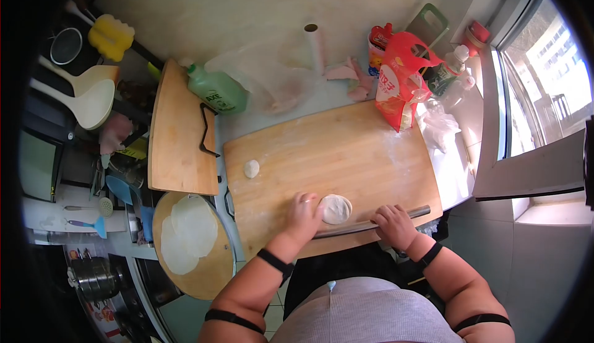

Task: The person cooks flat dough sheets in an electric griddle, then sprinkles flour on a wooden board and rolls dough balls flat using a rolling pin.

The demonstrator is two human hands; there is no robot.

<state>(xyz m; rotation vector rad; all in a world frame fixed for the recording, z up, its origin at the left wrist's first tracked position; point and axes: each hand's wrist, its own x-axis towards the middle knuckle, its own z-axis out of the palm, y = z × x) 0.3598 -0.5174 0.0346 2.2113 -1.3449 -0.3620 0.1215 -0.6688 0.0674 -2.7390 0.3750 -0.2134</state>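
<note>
A flat disc of dough (336, 209) lies on the floured wooden board (297, 151), close to its front edge. My left hand (304, 214) is at the disc's left edge, fingers close together; what they grip, if anything, is hidden. A metal rolling pin (352, 228) lies just in front of the disc, and my right hand (393, 224) has its fingers curled over the pin's right part. Farther back on the left of the board sits a small ball of dough (251, 168).
Thin rolled sheets (189, 231) rest on a round board (210, 284) at the left. Behind the main board stand a green bottle (216, 89), a paper roll (314, 52) and a red bag (402, 83). An upright wooden board (179, 139) flanks the left side; a window is at the right.
</note>
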